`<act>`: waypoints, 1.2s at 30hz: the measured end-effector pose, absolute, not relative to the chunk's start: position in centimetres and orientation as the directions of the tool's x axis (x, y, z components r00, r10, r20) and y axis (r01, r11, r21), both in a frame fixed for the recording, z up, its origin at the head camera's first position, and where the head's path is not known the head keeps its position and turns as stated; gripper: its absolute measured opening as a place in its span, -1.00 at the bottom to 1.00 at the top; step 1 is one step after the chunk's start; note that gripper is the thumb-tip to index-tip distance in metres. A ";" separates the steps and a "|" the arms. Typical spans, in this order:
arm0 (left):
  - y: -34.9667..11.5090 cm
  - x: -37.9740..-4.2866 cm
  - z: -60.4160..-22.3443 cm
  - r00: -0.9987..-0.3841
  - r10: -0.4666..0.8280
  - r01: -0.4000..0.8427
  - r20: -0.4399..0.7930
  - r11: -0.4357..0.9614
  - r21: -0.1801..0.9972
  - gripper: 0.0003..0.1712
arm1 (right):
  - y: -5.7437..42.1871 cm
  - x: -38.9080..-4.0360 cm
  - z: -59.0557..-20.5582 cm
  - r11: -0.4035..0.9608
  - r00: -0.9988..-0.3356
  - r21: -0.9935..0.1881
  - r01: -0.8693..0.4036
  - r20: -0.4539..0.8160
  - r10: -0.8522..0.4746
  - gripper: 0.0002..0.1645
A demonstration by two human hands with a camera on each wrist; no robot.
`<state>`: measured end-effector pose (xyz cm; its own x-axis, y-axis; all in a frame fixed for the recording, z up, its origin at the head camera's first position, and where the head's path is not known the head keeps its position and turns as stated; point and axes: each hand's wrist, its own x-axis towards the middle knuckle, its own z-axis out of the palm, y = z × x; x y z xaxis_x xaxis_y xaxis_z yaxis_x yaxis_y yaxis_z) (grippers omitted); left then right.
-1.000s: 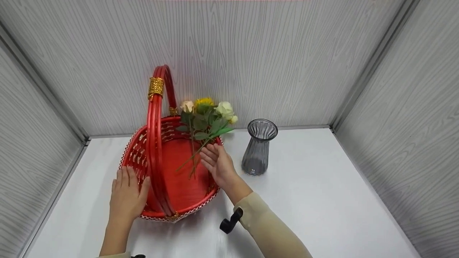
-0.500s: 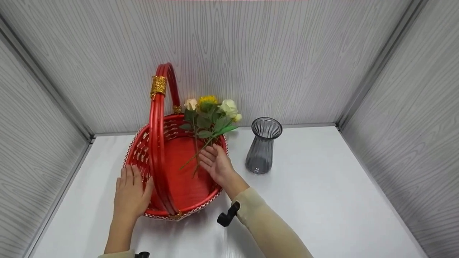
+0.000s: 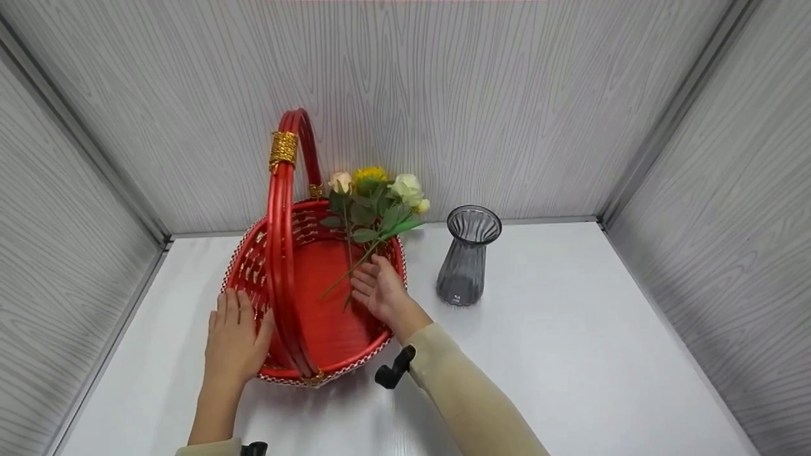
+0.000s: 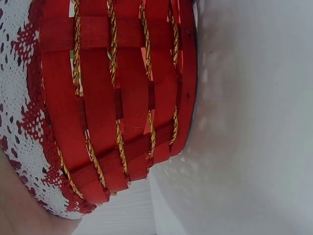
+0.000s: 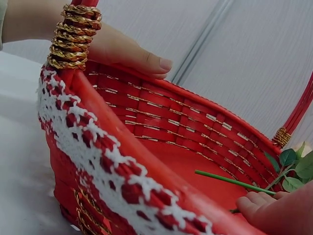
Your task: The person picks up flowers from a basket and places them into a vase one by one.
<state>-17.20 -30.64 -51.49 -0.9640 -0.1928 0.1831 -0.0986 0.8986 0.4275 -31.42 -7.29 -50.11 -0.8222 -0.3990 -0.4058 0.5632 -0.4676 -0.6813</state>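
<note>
A red woven basket (image 3: 320, 266) with a tall arched handle (image 3: 282, 209) stands on the white table. My left hand (image 3: 236, 342) rests on its left rim with straight fingers; in the right wrist view, the thumb (image 5: 146, 61) lies along the rim. My right hand (image 3: 386, 296) reaches over the right side, fingers relaxed and beside the green stems (image 5: 230, 181). Leaning on the back right rim are a peach rose (image 3: 340, 183), a yellow flower (image 3: 371, 175) and a white rose (image 3: 407, 187), their stems crossing down into the basket.
A grey ribbed glass vase (image 3: 466, 266) stands upright to the right of the basket. Wood-grain panels (image 3: 481, 95) enclose the white table (image 3: 564, 329) at the back and both sides. White lace trim (image 5: 117, 166) runs around the basket's outer rim.
The whole head view has shifted, so basket, flowers and vase appear slightly farther right. Both hands keep about the same places at the basket.
</note>
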 end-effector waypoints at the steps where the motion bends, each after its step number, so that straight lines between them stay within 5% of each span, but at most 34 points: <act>1: -30.6 -17.2 -51.5 -0.964 -0.193 -0.099 0.184 0.899 0.427 -0.10 | -7.3 -31.4 -50.2 -0.465 -0.820 -0.680 0.566 -0.407 -0.402 -0.22; 36: -30.6 -17.1 -51.5 -0.958 -0.203 -0.101 0.202 0.899 0.426 -0.05 | -8.1 -31.7 -50.8 -0.409 -0.731 -0.614 0.675 -0.481 -0.485 -0.19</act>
<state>-17.06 -30.62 -51.47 -0.9580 -0.2035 0.2020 -0.1011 0.8991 0.4259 -31.66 -8.11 -50.79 -0.7306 -0.4849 -0.4807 0.6753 -0.4093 -0.6136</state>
